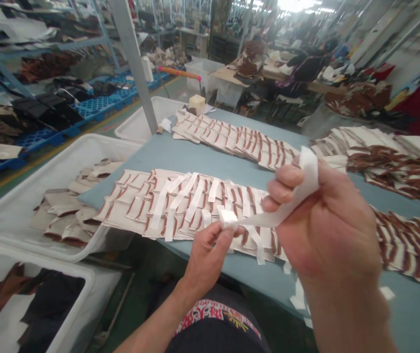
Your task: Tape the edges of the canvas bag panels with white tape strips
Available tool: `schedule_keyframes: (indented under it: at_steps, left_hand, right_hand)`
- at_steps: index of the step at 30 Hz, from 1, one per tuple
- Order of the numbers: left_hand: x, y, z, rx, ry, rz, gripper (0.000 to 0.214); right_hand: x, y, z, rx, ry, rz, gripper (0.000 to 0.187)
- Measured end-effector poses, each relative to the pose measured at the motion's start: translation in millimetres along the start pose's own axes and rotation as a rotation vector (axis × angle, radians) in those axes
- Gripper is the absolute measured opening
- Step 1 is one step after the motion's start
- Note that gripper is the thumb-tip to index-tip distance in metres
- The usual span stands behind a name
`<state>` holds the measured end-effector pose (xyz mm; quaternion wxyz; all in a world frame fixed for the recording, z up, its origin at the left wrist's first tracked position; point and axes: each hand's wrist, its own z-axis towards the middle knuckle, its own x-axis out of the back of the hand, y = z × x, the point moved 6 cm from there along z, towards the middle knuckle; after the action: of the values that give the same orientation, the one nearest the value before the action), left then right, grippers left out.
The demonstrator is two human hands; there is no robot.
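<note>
My left hand (207, 260) pinches a small white block-like bundle (228, 216) over the near row of fabric pieces. A white strip (308, 171) runs from that bundle up to my right hand (336, 228), whose fingers are curled round it. The strip looks drawn out between the two hands. Below lies a row of overlapping cream pieces with brown edges (131, 198). Loose white strips (180, 200) lie across the pieces. Whether the bundle is a roll or a folded stack I cannot tell.
The pieces lie on a blue-grey table (129, 157). A second row of cream pieces (232, 137) is behind, with stacks (386, 162) at the right. White bins (95, 142) stand left of a metal post (132, 59). A yellowish block (197, 104) sits at the far edge.
</note>
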<state>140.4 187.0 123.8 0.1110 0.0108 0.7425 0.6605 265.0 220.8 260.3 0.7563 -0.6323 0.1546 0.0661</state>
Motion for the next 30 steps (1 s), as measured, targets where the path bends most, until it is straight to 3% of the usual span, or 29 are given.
schedule_keyframes:
  at_steps: [7, 11, 14, 17, 20, 24, 30]
  left_hand:
    - [16.5, -10.8, 3.0, -0.001, 0.093, 0.006, 0.034]
    - [32.0, -10.5, -0.2, -0.043, 0.134, 0.082, 0.020]
    - [42.5, 2.2, -3.5, -0.138, 0.109, 0.238, 0.017]
    - [44.5, 17.8, -8.0, -0.254, 0.054, 0.451, 0.024]
    - [39.3, 29.2, -14.3, -0.366, 0.008, 0.616, 0.029]
    - [31.8, 42.2, -23.3, -0.531, -0.043, 0.770, 0.030]
    - [44.0, 54.9, -30.2, -0.626, 0.008, 0.951, 0.030]
  right_hand:
    - [19.4, 48.6, -51.0, -0.230, -0.147, 0.100, 0.035]
    - [37.7, 87.4, -71.8, -0.394, -0.327, 0.162, 0.062]
    - [60.4, 120.8, -72.3, -0.447, -0.296, 0.215, 0.067]
    - [76.2, 150.1, -70.5, -0.427, -0.228, 0.045, 0.057]
    - [65.8, 158.6, -69.7, -0.316, -0.299, -0.120, 0.057]
    - [31.0, 151.6, -70.6, -0.230, -0.486, -0.065, 0.061]
    - [9.8, 157.8, -63.7, -0.302, -0.409, -0.054, 0.044]
